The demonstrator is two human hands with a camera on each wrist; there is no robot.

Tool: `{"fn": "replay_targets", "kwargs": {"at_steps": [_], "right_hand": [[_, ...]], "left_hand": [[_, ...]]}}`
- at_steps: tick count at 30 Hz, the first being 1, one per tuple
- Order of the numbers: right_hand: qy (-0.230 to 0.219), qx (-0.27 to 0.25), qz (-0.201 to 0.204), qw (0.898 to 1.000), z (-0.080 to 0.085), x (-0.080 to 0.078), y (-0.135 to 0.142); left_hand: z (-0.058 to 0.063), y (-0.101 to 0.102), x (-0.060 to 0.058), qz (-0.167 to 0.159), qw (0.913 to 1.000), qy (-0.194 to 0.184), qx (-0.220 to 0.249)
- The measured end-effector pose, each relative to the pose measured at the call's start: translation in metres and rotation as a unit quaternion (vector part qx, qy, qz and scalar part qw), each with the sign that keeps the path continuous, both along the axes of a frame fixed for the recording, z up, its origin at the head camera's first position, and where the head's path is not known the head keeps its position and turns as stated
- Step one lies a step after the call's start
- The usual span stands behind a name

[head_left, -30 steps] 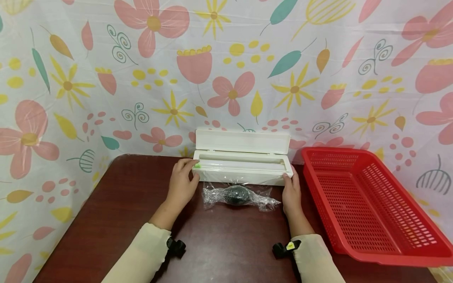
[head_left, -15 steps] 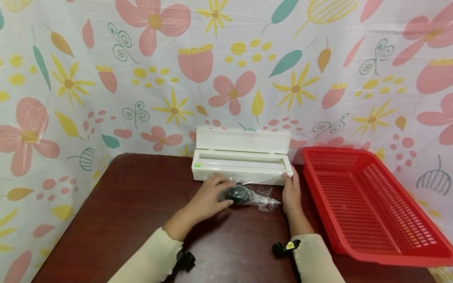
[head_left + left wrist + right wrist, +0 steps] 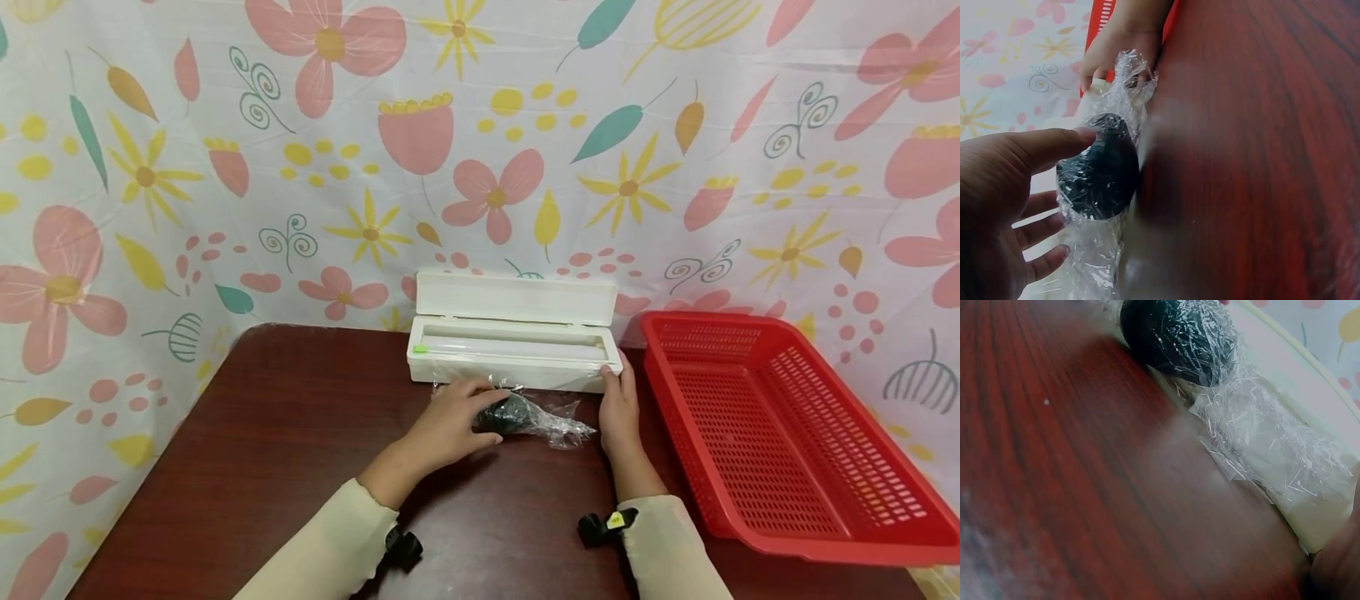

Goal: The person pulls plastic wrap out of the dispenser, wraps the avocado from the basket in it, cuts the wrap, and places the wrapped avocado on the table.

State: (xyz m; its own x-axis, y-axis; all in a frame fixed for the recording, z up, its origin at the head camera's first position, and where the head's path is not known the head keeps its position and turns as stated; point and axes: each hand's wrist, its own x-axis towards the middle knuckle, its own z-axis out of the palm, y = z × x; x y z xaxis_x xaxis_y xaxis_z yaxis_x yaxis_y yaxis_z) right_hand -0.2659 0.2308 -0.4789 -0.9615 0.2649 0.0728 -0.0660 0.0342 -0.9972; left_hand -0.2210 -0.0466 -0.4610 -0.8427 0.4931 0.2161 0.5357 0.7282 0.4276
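Note:
A dark green, rounded thing (image 3: 513,414) in crinkled cling film lies on the table, film twisted out at its ends; its exact kind is unclear. Around its left side my left hand (image 3: 447,423) is spread, the thumb on the near side and the index finger on the far side. In the left wrist view the thumb overlaps the wrapped thing (image 3: 1100,175), while other fingertips stay apart from it. Behind it stands a white cling film dispenser (image 3: 502,372) with its lid raised and a roll inside. My right hand (image 3: 619,408) grips the dispenser's right end.
A red plastic basket (image 3: 795,454) with perforated sides stands at the right. The dark red wooden table (image 3: 285,467) meets a flower-patterned cloth (image 3: 300,175) at the back and left. A small green tab (image 3: 420,349) is on the dispenser's left end.
My left hand has left the dispenser's left end and moved right and nearer, around the wrapped thing. The right hand has stayed on the dispenser.

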Motion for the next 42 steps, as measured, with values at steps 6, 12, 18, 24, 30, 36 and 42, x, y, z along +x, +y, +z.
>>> {"fn": "replay_targets", "kwargs": {"at_steps": [6, 12, 18, 24, 30, 36, 42], "right_hand": [[0.001, 0.005, -0.002, 1.0, 0.0, 0.0, -0.001], [-0.006, 0.005, -0.003, 1.0, 0.0, 0.0, -0.001], [-0.006, 0.008, -0.008, 1.0, 0.002, 0.001, -0.001], [-0.021, 0.021, -0.009, 1.0, 0.005, 0.002, -0.001], [-0.035, 0.042, -0.031, 0.998, -0.007, -0.008, 0.004], [0.015, 0.083, -0.065, 0.994, -0.005, -0.008, 0.0], [0.093, 0.105, -0.078, 0.987, 0.012, -0.002, -0.009]], "left_hand": [[-0.005, 0.001, -0.003, 0.012, 0.9998, 0.012, 0.002], [-0.012, 0.001, -0.008, 0.017, 0.9986, 0.049, 0.002], [-0.014, 0.001, -0.01, 0.007, 0.9971, 0.073, 0.019], [-0.013, 0.001, -0.007, 0.002, 0.9979, 0.065, 0.008], [-0.01, -0.001, -0.006, -0.006, 0.9987, 0.05, 0.003], [-0.012, -0.002, -0.006, -0.013, 0.9993, 0.036, 0.004], [-0.01, -0.002, -0.005, -0.018, 0.9994, 0.022, 0.019]]}}
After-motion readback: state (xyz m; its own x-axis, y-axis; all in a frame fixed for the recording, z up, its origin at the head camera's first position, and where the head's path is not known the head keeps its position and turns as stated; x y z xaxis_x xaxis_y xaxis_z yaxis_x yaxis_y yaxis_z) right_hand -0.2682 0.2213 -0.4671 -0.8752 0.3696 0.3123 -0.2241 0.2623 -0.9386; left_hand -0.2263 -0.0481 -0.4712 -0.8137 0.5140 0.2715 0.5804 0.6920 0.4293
